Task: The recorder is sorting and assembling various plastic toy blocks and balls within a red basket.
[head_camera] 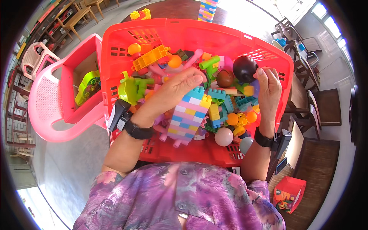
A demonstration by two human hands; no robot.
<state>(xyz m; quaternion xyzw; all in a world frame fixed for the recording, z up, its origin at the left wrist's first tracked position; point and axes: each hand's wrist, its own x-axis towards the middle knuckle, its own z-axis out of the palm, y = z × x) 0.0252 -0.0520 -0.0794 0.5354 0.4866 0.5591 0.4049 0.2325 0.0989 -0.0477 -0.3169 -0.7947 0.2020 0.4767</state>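
My left hand [184, 83] reaches over the middle of a red plastic basket [201, 31] heaped with toys. Its fingers lie close together above a tall stack of toy building blocks [187, 115]; whether anything is in them is hidden. At the basket's right side my right hand [269, 86] has thumb and fingertips drawn together beside a black ball [245, 69]. A small pinkish bit shows at those fingertips, too unclear to tell as a toy or a finger. A brown ball [224, 78] and a green toy piece [211, 64] lie between the hands.
Left of the basket, a pink plastic chair [46, 115] bears a pink box [86, 57] with a green toy [87, 87] inside. Beyond the basket stands another block tower [207, 11] on a round table [172, 10]. A red paper bag [289, 194] sits at lower right.
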